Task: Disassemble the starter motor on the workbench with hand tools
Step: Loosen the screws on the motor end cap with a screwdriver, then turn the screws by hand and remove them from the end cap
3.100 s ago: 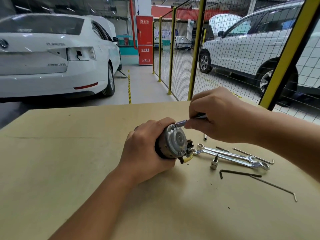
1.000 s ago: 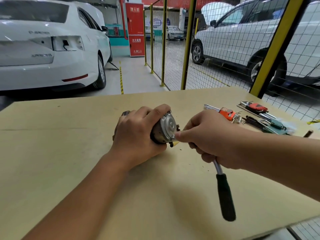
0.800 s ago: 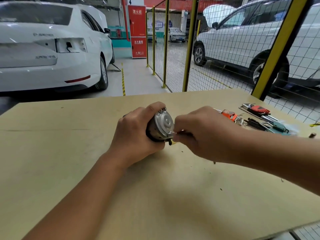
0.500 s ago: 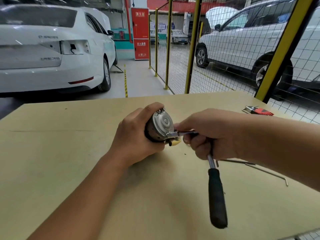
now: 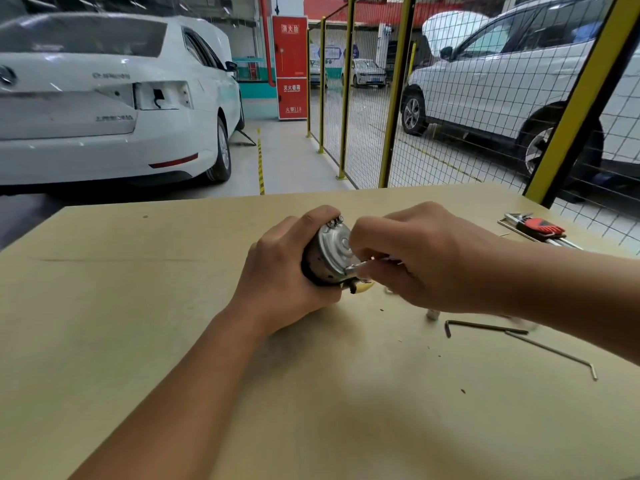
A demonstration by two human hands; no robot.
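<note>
The starter motor lies on its side on the tan workbench, its silver end cap facing right. My left hand grips the motor's dark body from the left. My right hand is curled round a metal tool whose silver tip meets the lower edge of the end cap. Most of the tool is hidden inside my fist. A small yellowish piece shows under the cap.
Two bent hex keys lie on the bench under my right forearm, beside a small socket. A red-handled key set lies at the far right. A yellow mesh fence and parked cars stand beyond the bench.
My right hand has swung up and over the tool, so the black ratchet handle that pointed toward me is out of sight. My left hand keeps its grip on the motor.
</note>
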